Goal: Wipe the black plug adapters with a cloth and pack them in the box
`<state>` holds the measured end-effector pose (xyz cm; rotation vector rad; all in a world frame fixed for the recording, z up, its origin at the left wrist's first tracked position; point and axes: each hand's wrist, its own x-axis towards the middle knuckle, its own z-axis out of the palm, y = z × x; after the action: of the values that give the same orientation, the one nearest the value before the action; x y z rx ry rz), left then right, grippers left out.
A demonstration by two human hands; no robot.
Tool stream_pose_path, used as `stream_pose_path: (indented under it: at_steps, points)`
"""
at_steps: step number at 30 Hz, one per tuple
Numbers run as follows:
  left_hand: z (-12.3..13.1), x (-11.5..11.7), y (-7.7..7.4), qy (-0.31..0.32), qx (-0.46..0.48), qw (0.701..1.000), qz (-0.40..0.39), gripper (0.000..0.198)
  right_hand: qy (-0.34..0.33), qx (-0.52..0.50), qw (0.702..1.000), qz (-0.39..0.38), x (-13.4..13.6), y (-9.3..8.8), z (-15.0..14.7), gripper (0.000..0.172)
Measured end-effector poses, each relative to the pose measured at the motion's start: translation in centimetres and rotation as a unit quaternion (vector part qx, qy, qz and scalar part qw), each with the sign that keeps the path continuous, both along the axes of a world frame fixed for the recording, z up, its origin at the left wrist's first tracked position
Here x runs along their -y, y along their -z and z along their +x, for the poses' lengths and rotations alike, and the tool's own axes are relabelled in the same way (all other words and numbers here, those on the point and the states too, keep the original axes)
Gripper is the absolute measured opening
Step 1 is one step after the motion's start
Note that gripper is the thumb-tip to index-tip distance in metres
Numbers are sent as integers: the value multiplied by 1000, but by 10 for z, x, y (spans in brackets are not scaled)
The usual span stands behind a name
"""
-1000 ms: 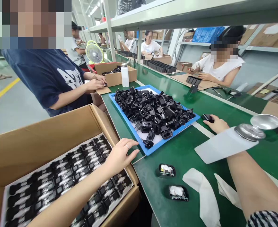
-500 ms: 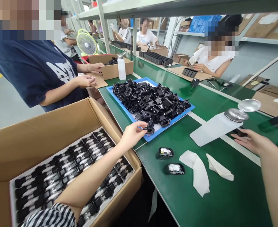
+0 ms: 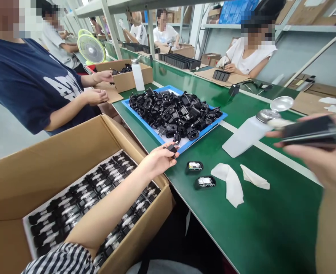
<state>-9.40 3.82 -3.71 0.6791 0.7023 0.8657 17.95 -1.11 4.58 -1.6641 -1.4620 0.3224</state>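
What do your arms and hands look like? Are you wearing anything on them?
My left hand and right hand are bare, with no gloves. My left arm comes out of a sleeve with black and white stripes, and the forearm below it is bare too. The right hand looks blurry, and no sleeve shows on that side.

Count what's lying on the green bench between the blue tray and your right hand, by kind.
Open black charger housings: 2
White cloths: 2
White dispenser bottle: 1
Total: 5
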Motion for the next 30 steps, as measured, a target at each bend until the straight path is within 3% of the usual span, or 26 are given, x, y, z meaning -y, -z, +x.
stream_pose_path:
  at_steps: [3,7,10,14,16,18,21,25,30]
  points:
    - [7,1,-2,-4,5,999,-42,9,-115,-8,988,-101,-11,28,-39,50]
    - [16,3,-6,-10,-6,998,-62,21,-99,138,974,-151,-33,82,-60,46]
    - [21,4,-8,-37,-1,999,-39,13,-105,195,959,-177,-38,101,-60,54]
    - [26,9,-9,-41,-5,998,44,19,-98,239,952,-164,-26,80,-61,69]
    - [29,12,-8,-57,-16,993,99,21,-130,204,957,-159,-17,63,-66,59]
    - [31,15,-7,-62,-42,985,155,22,-204,148,954,-161,-11,54,-72,48]
    - [34,20,0,-44,-96,968,227,22,-281,136,941,-127,-9,57,-80,35]
    - [36,23,11,-46,-187,935,297,20,-273,206,931,-124,-12,71,-83,31]
    - [35,23,18,-56,-327,880,340,17,-280,243,919,-137,-15,72,-82,32]
